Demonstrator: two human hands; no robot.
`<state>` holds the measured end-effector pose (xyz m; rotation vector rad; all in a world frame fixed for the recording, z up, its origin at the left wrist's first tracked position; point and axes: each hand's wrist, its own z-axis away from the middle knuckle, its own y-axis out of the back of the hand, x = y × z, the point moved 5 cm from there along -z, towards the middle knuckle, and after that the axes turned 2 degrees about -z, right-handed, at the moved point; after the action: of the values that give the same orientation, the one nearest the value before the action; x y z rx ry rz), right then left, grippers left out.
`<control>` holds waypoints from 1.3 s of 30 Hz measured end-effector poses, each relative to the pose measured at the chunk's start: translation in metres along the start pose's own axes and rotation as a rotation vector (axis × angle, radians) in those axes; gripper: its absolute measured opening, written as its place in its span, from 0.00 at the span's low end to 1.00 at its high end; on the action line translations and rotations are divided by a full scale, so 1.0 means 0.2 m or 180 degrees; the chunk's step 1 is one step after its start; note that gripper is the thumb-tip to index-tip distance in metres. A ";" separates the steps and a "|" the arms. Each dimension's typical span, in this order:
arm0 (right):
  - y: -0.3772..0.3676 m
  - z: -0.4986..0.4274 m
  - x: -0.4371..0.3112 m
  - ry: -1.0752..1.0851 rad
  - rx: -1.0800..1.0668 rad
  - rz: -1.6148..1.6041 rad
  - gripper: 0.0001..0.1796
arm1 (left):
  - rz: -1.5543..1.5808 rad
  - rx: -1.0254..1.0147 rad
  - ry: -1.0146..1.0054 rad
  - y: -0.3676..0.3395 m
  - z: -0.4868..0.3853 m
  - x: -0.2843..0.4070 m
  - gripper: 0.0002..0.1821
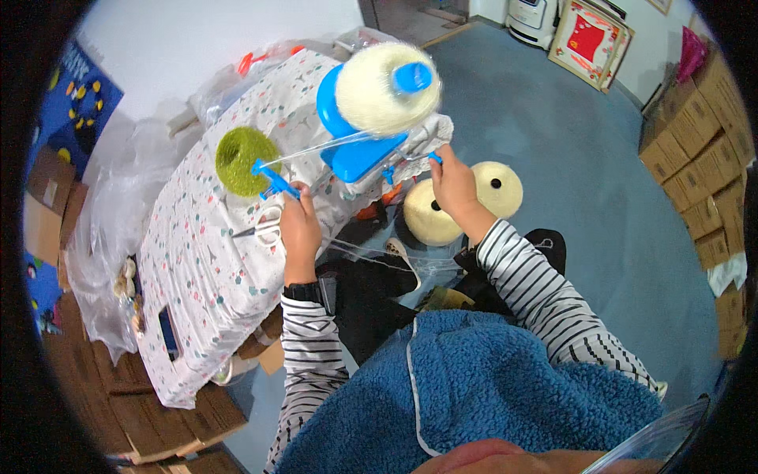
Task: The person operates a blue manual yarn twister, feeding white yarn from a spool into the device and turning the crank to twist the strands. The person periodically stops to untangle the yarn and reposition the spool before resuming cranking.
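A blue plastic yarn winder (367,160) stands at the far edge of the cloth-covered table, with a thick ball of cream yarn (382,89) on its spindle. My right hand (455,181) grips the blue knob of its metal crank. Lower left of the winder, my left hand (300,225) holds a blue plastic yarn guide (275,179), through which pale strands run to the ball. Just beyond that guide sits a green yarn ball (246,160). White-handled scissors (266,228) lie on the cloth beside my left hand.
Two cream yarn cones (498,189) are on the floor past my right hand. Loose strands cross above my lap. A phone (169,333) lies near the table's near end. Plastic bags (118,237) border the table at left; stacked cardboard boxes (693,154) line the right wall.
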<state>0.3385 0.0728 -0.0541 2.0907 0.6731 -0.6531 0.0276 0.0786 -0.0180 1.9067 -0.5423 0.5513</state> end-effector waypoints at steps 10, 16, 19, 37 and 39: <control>-0.18 0.19 -0.07 -0.0831 -0.0793 -0.1136 0.11 | 0.0112 0.0145 -0.0212 0.00 -0.01 -0.02 0.19; -0.16 0.20 -0.32 -0.1066 -0.0842 -0.2298 0.11 | 0.0114 0.0001 -0.0134 -0.01 -0.01 -0.02 0.18; -0.12 0.13 -0.40 -0.1031 -0.0630 -0.2679 0.11 | 0.0203 -0.0007 -0.0129 0.00 -0.01 0.00 0.18; 0.00 -0.10 0.08 -0.0766 0.0211 -0.1949 0.09 | -0.0009 -0.0064 0.0009 -0.04 0.00 -0.06 0.19; -0.04 -0.06 0.12 -0.0865 0.0132 -0.1457 0.11 | 0.0026 0.0070 -0.0121 -0.03 0.00 -0.05 0.19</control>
<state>0.3538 0.0922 -0.0683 1.8444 0.9946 -1.1892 0.0237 0.0813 -0.0285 1.9398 -0.5709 0.5293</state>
